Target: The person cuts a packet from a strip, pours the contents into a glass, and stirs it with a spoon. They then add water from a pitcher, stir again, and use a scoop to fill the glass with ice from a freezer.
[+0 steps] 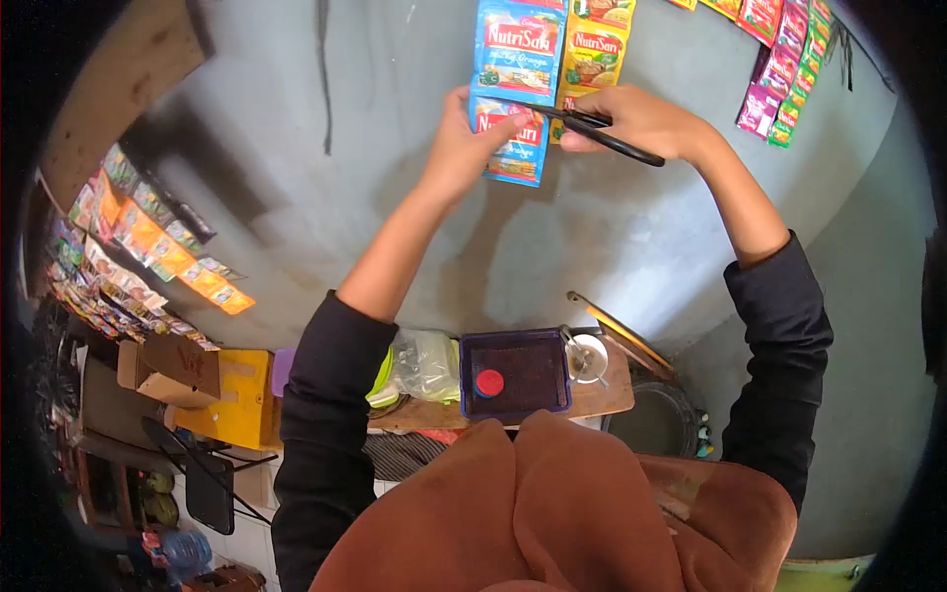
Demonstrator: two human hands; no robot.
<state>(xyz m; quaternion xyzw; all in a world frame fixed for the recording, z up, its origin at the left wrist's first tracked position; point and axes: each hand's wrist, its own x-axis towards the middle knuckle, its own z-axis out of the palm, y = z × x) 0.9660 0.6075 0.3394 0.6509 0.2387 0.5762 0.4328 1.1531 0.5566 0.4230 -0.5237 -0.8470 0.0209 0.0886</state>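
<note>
Left hand pinching blue sachet hanging against wall; right hand closed on scissors, blades at strip just above pinch. Risk: nicking thumb, or tearing pouch if cut strays off seam.

Top blue sachet and yellow sachet strips cut off by upper edge.

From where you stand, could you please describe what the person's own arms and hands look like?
Both arms wear long black sleeves, pushed up so that the forearms are bare. The left hand and the right hand are bare too: no gloves, and no rings, watch or markings that I can make out. A brown cloth garment hangs below the arms.
</note>
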